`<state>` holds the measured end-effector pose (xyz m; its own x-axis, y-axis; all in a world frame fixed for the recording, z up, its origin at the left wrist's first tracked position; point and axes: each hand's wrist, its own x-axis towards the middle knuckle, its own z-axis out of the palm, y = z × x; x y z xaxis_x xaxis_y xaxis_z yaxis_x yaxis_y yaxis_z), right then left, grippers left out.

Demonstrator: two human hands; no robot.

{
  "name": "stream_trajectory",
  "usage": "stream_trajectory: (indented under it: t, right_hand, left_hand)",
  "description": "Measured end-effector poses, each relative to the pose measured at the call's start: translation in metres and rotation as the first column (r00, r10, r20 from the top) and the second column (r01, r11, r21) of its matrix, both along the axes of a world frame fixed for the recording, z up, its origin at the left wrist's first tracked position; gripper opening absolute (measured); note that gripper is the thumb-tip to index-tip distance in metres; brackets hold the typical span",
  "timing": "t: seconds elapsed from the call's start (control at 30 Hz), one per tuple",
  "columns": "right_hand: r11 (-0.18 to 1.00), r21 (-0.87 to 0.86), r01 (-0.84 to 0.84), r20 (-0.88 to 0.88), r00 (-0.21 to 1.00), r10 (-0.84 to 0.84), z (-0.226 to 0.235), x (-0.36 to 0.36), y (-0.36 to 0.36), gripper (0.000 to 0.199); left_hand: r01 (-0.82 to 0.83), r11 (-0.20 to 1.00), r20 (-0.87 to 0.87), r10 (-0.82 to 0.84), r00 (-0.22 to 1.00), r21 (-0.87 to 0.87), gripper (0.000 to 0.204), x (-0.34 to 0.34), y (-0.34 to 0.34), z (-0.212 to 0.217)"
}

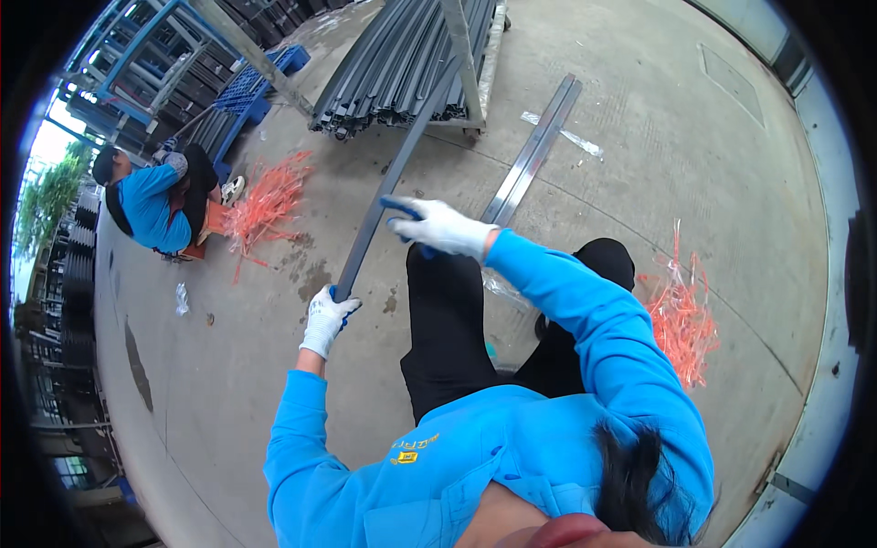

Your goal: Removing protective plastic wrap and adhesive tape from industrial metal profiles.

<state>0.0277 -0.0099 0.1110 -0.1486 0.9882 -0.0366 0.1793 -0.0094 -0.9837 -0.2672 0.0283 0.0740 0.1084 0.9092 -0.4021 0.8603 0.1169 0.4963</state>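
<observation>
A long, straight dark grey metal profile (367,224) slants from near my left knee up toward the stacked cart. Wrapped around its near end is my left hand (327,323), in a white glove with blue fingertips. My right hand (441,226), gloved the same way, is just right of the bar's middle stretch. Its fingers are stretched out toward the bar, and whether they touch it I cannot tell. The bar's far end overlaps the cart's load, so where it stops is unclear.
A wheeled cart (478,124) at the back carries many dark profiles (393,78). Shiny metal profiles (539,146) lie on the floor ahead. Orange plastic strips are heaped at left (269,203) and right (681,324). A person in blue (153,205) sits far left, near a blue pallet (245,89).
</observation>
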Motion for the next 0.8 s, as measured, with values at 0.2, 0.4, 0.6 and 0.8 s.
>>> stream_trajectory:
  t: [0.2, 0.4, 0.6, 0.8]
  right_hand:
    - [0.967, -0.239, 0.09, -0.317, 0.934, -0.165, -0.015, -0.103, 0.043, 0.041]
    - [0.946, -0.252, 0.206, -0.407, 0.864, -0.296, -0.035, -0.096, 0.093, 0.03]
    - [0.943, -0.296, 0.152, -0.402, 0.876, -0.267, -0.026, -0.07, 0.128, 0.029]
    - [0.987, -0.163, -0.016, -0.112, 0.994, -0.002, 0.008, -0.007, 0.081, 0.033]
  left_hand:
    - [0.038, 0.995, -0.077, -0.031, 0.997, 0.097, 0.059, 0.002, -0.028, 0.037]
    - [0.093, 0.937, -0.279, 0.005, 0.96, 0.337, 0.067, -0.094, -0.099, 0.028]
    - [-0.082, 0.964, -0.166, 0.127, 0.978, 0.251, 0.048, -0.116, -0.133, 0.006]
    - [-0.218, 0.952, 0.067, 0.208, 0.976, 0.214, 0.038, -0.074, -0.052, -0.011]
